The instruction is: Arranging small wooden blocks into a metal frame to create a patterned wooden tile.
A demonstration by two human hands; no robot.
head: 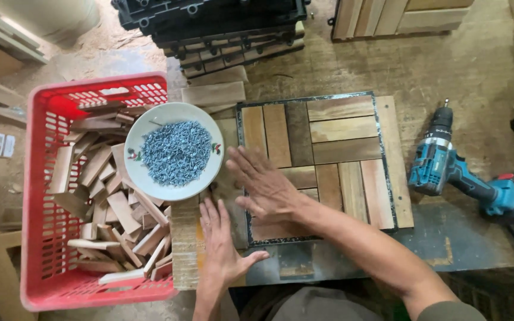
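Right hand (267, 185) flat, fingers spread, pressing wooden slat tile (319, 160) at frame centre to steady it; left hand (223, 245) open, lower centre, bracing tile's edge on tabletop (471, 71).

A blue cordless drill (477, 181) lies right of a red basket (43, 196) of wood offcuts (108, 202).

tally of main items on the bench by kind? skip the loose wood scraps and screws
Red basket of wood offcuts: 1
White bowl of screws: 1
Wooden slat tile in its frame: 1
Cordless drill, teal and black: 1
Hands: 2, left hand and right hand, both flat and open
Total: 6
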